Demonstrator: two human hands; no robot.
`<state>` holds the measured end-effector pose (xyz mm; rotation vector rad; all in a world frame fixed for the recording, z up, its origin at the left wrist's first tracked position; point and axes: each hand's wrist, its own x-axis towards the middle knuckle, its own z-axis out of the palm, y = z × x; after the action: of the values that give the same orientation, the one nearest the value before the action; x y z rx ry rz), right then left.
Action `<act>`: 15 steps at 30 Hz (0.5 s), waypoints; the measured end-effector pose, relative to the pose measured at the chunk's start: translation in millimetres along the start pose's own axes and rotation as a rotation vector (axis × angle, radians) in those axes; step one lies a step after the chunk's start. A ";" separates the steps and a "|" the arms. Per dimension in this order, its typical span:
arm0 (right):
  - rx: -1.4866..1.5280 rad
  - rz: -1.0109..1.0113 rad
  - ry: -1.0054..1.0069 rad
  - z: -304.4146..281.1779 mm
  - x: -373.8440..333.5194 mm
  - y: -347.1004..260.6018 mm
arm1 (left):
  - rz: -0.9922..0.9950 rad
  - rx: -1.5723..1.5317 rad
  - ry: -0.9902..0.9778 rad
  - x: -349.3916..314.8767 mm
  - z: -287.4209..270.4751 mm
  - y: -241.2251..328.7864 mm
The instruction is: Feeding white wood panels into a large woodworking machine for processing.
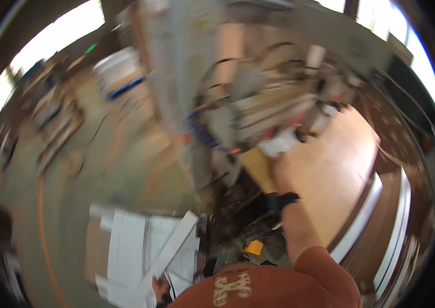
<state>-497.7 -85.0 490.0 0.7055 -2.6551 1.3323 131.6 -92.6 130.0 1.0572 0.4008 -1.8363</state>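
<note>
My right arm stretches forward and right, with a dark band at the wrist. My right hand (280, 170) is smeared by motion beside a yellow piece (258, 167) and just below a white object (281, 142) whose kind I cannot make out. Whether it grips either one is hidden by the blur. Low by my body, my left hand (160, 287) shows its thumb and fingers apart. It is close to the lower end of a long white strip (174, 241), which lies slantwise across a stack of white boards (126, 241). Contact with the strip cannot be told.
A large light-wood panel (348, 154) is at the right, with curved-looking white strips (394, 231) beyond it. Blurred machinery (274, 92) and a grey upright post (179, 77) are ahead. An orange cable (43, 220) crosses the floor at left. A yellow block (254, 247) sits near my body.
</note>
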 end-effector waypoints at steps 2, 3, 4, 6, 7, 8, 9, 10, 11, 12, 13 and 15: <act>-0.851 -0.278 -0.125 8.7 34.0 90.2 | 0.130 0.161 -0.170 0.3 -1.5 -17.2; -0.888 -0.354 -0.101 -1.1 50.6 125.0 | 0.075 -0.169 0.058 -3.3 24.5 -31.1; -0.549 -0.130 0.017 2.0 40.2 102.8 | 0.169 -0.170 0.102 -21.6 42.6 -36.8; -0.472 0.113 -0.025 -3.8 19.6 32.3 | 0.286 -0.208 0.112 -11.5 23.0 -25.8; -0.550 0.124 -0.053 -6.8 17.6 28.2 | 0.334 -0.232 0.152 -4.1 24.9 -19.4; -0.585 -0.047 -0.008 -12.2 27.2 55.2 | 0.364 -0.250 0.177 7.2 31.2 -14.4; -0.413 0.006 -0.100 -11.1 19.2 51.6 | 0.422 -0.267 0.176 15.5 24.0 -5.1; -0.187 -0.068 -0.051 -12.5 11.8 68.4 | 0.468 -0.278 0.164 28.4 18.9 5.8; -0.146 -0.099 -0.085 -14.9 -9.1 64.4 | 0.523 -0.257 0.186 37.8 8.0 18.8; -0.031 -0.103 -0.055 -15.5 -44.7 44.4 | 0.530 -0.283 0.259 44.8 8.6 31.0; 0.095 0.002 -0.038 -30.9 -70.5 43.4 | 0.557 -0.318 0.268 53.8 16.5 42.2; 0.238 0.131 -0.019 -48.6 -110.5 40.3 | 0.604 -0.340 0.285 71.2 12.9 64.4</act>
<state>-423.1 13.5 459.5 0.5771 -2.6239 1.7047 167.3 -173.6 90.7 1.0567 0.4774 -1.0461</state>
